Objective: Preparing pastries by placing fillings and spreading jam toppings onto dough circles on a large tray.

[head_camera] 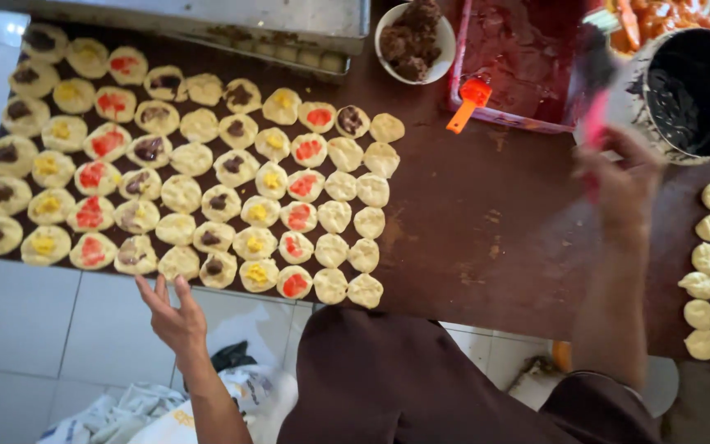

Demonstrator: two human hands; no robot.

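Observation:
Rows of flattened dough rounds (182,193) cover the left of a brown table (470,222), many topped with red, yellow or dark filling; the rightmost ones are plain. My left hand (170,316) hovers open at the table's near edge, just below the bottom row. Blurred by motion, my right hand (618,177) is raised over the right side and grips a pink-handled spatula (595,123) beside a dark pot (692,90).
A white bowl of dark filling (414,41) and a red tray (519,62) with an orange spoon (468,103) stand at the back. A metal tray (232,25) lies back left. Plain dough pieces (704,263) line the right edge. White bags (166,403) lie on the tiled floor.

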